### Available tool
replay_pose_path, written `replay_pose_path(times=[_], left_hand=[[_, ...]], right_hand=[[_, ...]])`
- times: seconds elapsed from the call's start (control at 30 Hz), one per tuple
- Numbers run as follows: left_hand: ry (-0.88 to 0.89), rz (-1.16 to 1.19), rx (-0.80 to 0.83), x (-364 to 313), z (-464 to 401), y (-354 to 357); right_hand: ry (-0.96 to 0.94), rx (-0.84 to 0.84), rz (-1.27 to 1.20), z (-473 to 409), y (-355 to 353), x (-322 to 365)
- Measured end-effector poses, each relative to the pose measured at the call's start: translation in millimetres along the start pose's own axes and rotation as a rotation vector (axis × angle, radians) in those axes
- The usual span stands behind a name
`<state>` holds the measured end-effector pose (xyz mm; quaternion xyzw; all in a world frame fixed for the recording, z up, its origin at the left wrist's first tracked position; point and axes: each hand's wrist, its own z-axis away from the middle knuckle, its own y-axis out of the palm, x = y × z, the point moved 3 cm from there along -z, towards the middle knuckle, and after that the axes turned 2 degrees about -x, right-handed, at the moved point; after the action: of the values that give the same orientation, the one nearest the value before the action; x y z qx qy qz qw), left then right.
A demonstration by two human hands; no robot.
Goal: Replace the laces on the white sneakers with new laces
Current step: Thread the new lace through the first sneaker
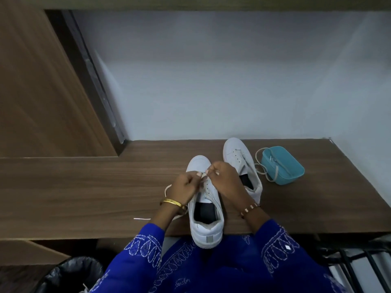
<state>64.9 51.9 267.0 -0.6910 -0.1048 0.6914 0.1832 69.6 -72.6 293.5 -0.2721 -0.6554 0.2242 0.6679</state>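
Note:
Two white sneakers stand on a wooden desk point(84, 182). The near sneaker point(206, 225) points away from me, its heel over the desk's front edge. My left hand point(186, 185) and my right hand point(224, 178) meet over its eyelets near the toe, both pinching a cream lace point(167, 190) that trails off to the left, its tip lying on the desk. The far sneaker point(239, 155) sits behind my right hand, without a lace in its visible eyelets.
A teal tub point(282, 168) stands at the right with a lace point(259, 166) looping over its rim onto the desk. A black-lined bin point(69, 273) sits under the desk at the left. A wooden panel point(42, 92) rises at the back left.

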Motion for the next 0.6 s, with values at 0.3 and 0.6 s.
replay_pose_path(times=[0.3,0.6], left_hand=[[-0.124,0.118,-0.262,19,-5,-22],[-0.012,0.111,-0.095,-6,-5,-2]], right_hand=[[0.061,0.064,-0.056,-3,-19,-21],[-0.083,-0.018,0.025,3,-4,-7]])
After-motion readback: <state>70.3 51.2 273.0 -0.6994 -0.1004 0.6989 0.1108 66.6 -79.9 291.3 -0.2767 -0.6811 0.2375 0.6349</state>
